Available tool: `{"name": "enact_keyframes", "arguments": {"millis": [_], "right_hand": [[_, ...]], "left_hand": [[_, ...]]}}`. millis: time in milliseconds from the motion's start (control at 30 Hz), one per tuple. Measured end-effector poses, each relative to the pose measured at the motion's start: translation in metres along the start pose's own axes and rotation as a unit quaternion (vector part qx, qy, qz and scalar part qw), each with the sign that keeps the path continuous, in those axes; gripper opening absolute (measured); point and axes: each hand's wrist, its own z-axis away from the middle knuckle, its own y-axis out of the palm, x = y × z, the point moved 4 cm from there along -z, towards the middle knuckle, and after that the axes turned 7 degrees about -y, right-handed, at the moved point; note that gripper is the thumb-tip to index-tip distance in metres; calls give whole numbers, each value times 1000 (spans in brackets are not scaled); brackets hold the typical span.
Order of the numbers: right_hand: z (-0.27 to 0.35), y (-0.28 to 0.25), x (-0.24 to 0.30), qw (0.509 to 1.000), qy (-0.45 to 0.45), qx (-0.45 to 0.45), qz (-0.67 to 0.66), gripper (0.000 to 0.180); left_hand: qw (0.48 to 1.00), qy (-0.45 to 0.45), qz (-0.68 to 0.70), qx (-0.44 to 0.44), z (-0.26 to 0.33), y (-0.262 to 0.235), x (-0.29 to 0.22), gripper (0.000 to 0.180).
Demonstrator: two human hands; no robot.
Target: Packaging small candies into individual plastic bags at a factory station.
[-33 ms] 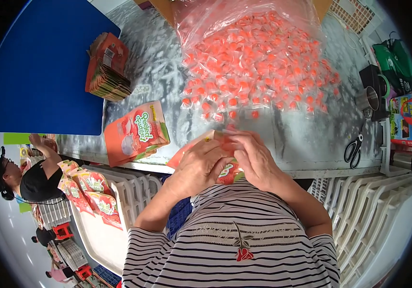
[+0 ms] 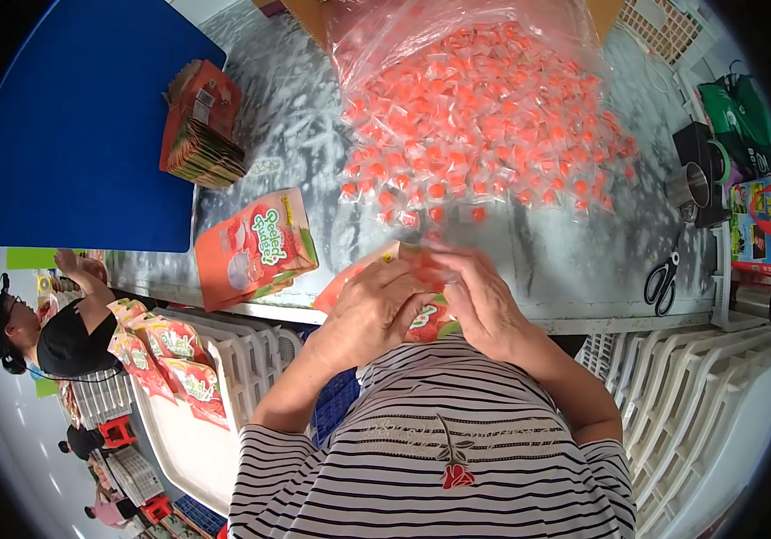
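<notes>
A red candy pouch [image 2: 423, 331] with a pale top corner lies at the table's near edge, against my striped shirt. My left hand [image 2: 375, 307] is closed on its left part, knuckles up and thumb pointing inward. My right hand [image 2: 482, 304] is closed on its right side, the fingers reaching over the upper edge and blurred at the tips. Both hands cover much of the pouch, so its opening is hidden. Just beyond them spreads a heap of clear-wrapped red candies [image 2: 484, 126], spilling from a pink plastic liner [image 2: 381, 45].
More pouches [image 2: 255, 247] lie flat to the left, near a stack of pouches [image 2: 206, 126] beside a blue board [image 2: 80, 126]. Scissors [image 2: 662, 283] and a metal cup [image 2: 689, 187] are at right. White crates [image 2: 682, 404] flank me; filled pouches [image 2: 174, 359] sit on the left one. A co-worker [image 2: 71, 332] is at far left.
My right hand's fingers have shifted slightly at the pouch's upper edge and look more blurred. The left hand stays in place.
</notes>
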Motion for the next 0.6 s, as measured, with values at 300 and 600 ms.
{"name": "enact_keyframes", "arguments": {"millis": [300, 600], "right_hand": [[-1, -4, 21, 996, -80, 29, 34, 64], [-6, 1, 34, 974, -112, 95, 175, 43]], "left_hand": [[996, 59, -68, -7, 17, 6, -4, 20], [991, 100, -80, -48, 41, -2, -15, 17]]}}
